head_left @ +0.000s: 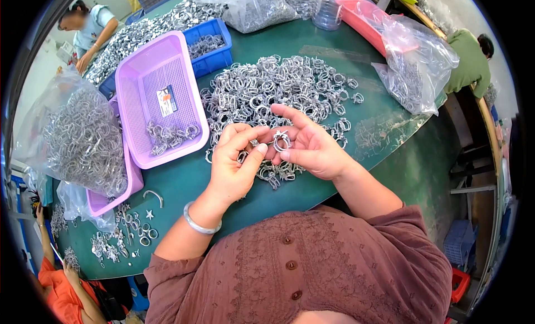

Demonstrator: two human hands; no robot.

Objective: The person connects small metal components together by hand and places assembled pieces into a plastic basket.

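right hand (310, 147): a metal ring clip (281, 141) is being pinched in the fingers, lifted above the table's near edge
left hand (237, 159): fingers are being curled onto a small part (254, 143), kept close for fitting
clip pile (278, 87): being kept mid-table, within reach

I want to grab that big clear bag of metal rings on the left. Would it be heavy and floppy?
Probably heavy: the bag bulges, packed with metal rings. Likely floppy too, since its thin plastic sags against the purple basket. It may slump or spill if lifted by its top.

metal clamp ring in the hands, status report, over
Right hand holds a metal clamp ring. Left hand pinches its small part. Loose ring pile right behind, nothing blocking.
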